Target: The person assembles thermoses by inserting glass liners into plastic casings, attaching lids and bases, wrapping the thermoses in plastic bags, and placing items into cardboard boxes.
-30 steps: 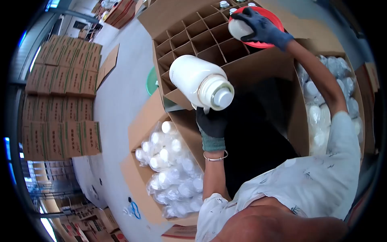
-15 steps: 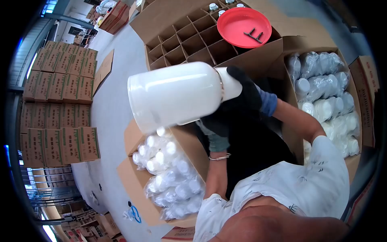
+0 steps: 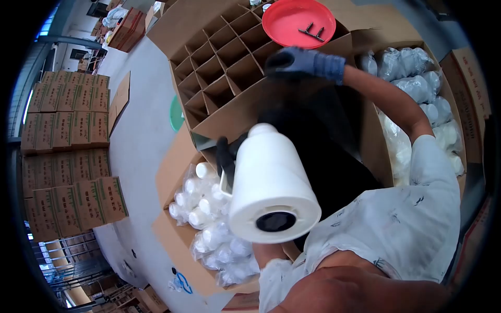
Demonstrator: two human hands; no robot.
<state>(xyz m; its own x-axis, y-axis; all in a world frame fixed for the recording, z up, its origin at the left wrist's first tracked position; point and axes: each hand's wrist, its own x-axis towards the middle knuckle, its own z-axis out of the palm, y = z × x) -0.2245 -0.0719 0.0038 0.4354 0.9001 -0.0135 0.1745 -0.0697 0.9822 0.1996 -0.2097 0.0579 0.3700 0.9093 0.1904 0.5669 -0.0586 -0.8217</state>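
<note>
Cartons (image 3: 65, 122) stacked at frame left. Left hand (image 3: 228, 157) is curled round the white flask (image 3: 271, 177), lower centre, probably a handling step needing steady grip next; right hand (image 3: 300, 62), upper centre, too blurry to tell.

Bowl (image 3: 284, 23) on divided ctn (image 3: 235, 111), flask (image 3: 272, 182) in frt

Pale floor (image 3: 143, 156) — green basin (image 3: 175, 112) | blue loop (image 3: 183, 283) | stacked brown cartons (image 3: 73, 130) — base unclear

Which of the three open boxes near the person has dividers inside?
The far box, under the red bowl. Its dividers form a grid; none show in the left box or right box.
</note>
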